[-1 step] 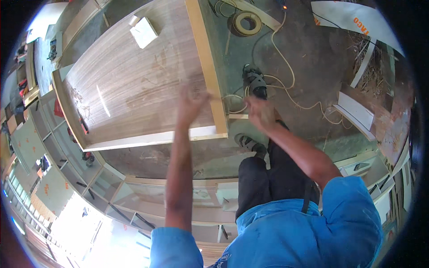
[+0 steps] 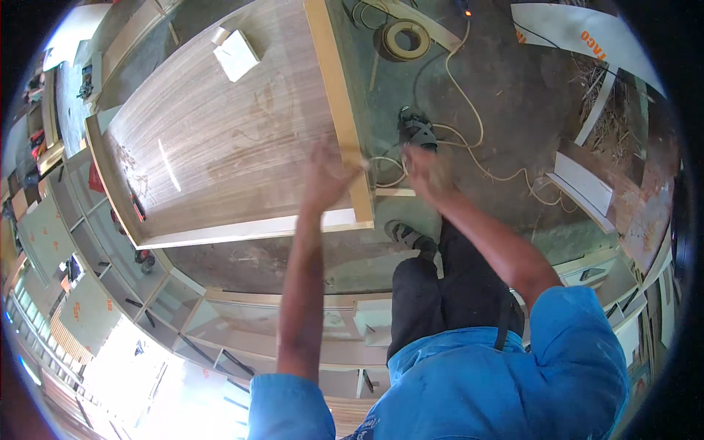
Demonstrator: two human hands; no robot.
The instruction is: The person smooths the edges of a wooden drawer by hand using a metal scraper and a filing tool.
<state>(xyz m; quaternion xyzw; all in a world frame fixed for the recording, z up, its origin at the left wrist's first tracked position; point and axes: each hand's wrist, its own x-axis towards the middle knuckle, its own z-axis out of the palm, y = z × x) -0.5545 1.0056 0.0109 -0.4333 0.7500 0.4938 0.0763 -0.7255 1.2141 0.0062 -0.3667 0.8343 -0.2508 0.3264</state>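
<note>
From the head view, the left hand (image 2: 328,178) was open, fingers spread over the wood-grain panel (image 2: 220,139) near its pale edge strip (image 2: 339,103). The right hand (image 2: 427,174) looked loosely curled, its grip unclear. The strip seemed already seated; only the near corner looked left.

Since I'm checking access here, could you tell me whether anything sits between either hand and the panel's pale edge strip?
Nothing visible does. The left hand is over the pale edge strip already; the right hand hangs beside it above bare floor.
</note>
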